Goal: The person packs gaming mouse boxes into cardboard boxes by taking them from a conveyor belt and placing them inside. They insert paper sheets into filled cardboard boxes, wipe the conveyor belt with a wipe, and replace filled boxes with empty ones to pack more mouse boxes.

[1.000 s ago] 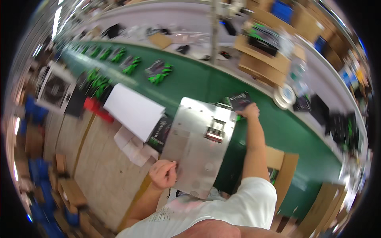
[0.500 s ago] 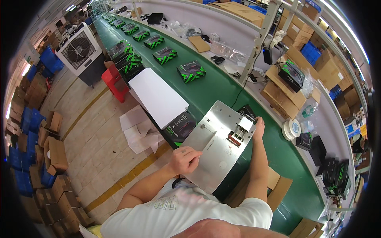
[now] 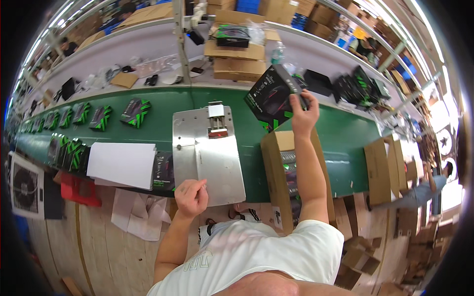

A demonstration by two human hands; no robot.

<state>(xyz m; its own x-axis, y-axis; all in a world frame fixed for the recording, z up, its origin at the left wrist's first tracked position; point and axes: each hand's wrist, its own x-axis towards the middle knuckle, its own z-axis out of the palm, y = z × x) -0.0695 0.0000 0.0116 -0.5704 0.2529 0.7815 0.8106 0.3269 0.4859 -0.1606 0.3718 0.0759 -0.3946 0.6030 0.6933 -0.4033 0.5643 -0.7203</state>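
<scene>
My right hand (image 3: 305, 111) grips one edge of a black retail box (image 3: 272, 96) with green corners, held tilted above the green bench. Below it stands an open brown carton (image 3: 270, 170) with several similar boxes inside. My left hand (image 3: 191, 198) is closed, fingertips pressed together, at the near edge of a silver metal plate (image 3: 217, 167); whatever it pinches is too small or hidden to make out. A small metal fixture (image 3: 217, 120) with a reddish base is mounted at the plate's far side.
White sheets (image 3: 121, 165) lie left of the plate, partly over another black box (image 3: 163, 172). Several black-green boxes (image 3: 135, 112) line the green bench (image 3: 197, 96) toward the left. A second open carton (image 3: 377, 172) stands at the right. A shelf post (image 3: 180, 44) rises behind.
The view has swung to the right. My right hand has moved from the plate's far right edge and now holds the black box raised over the carton. My left hand stays by the plate, closed.
</scene>
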